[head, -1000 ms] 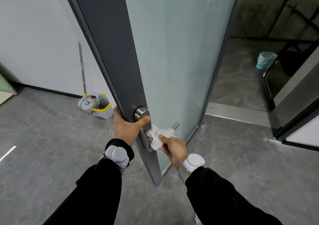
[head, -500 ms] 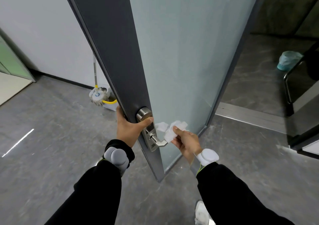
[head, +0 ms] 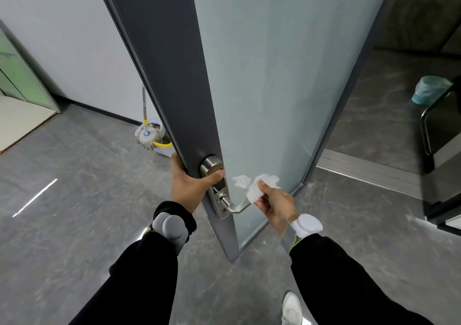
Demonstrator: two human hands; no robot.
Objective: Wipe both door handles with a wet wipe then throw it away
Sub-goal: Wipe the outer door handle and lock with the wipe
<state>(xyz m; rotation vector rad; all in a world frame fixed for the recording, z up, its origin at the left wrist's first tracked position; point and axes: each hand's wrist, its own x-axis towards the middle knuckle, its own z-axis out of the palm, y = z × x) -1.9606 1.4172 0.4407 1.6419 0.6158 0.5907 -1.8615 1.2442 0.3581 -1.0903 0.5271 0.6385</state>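
The left hand (head: 192, 187) grips the edge of the door (head: 174, 75), thumb across the lock plate (head: 219, 195) below the knob (head: 210, 165). The right hand (head: 277, 205) pinches a crumpled wipe (head: 254, 187) just above the tip of the handle (head: 237, 207). The handle's long axis runs sideways from the plate toward the right hand.

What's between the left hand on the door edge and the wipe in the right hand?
Head view: the steel lock plate and a strip of frosted glass; the lever handle runs just below the wipe.
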